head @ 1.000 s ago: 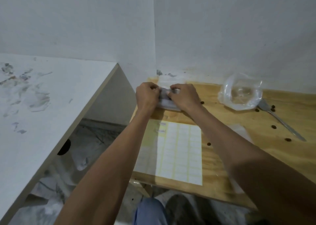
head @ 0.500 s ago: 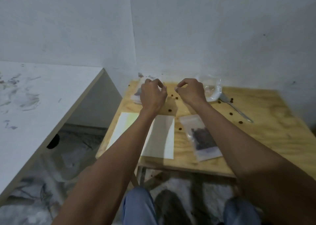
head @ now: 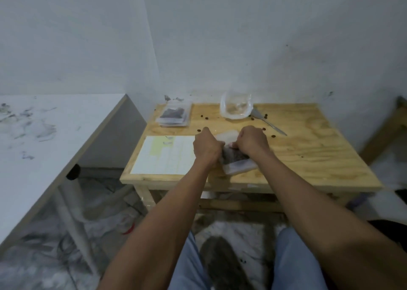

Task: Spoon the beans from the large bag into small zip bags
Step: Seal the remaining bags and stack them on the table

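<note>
Small zip bag (head: 236,164) with dark beans in it sits near the table's (head: 308,157) front edge, both hands on it: left hand (head: 207,148) curled around its left side, right hand (head: 253,143) gripping the top. Large bag (head: 236,108) and spoon (head: 267,124) are by the back edge, filled bags (head: 174,114) in the back-left corner.

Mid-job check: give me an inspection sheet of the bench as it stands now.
Surface: wooden table, loose beans scattered on it.
Job's things: small zip bag holding beans, near the front edge; filled bags stacked at back left; large bag looks nearly empty; spoon lying beside it.
Clutter: label sheet at front left.
Grippers: left hand and right hand both grip the small zip bag.
Cables: nothing seen.
Surroundings: white walls, white desk to the left.
</note>
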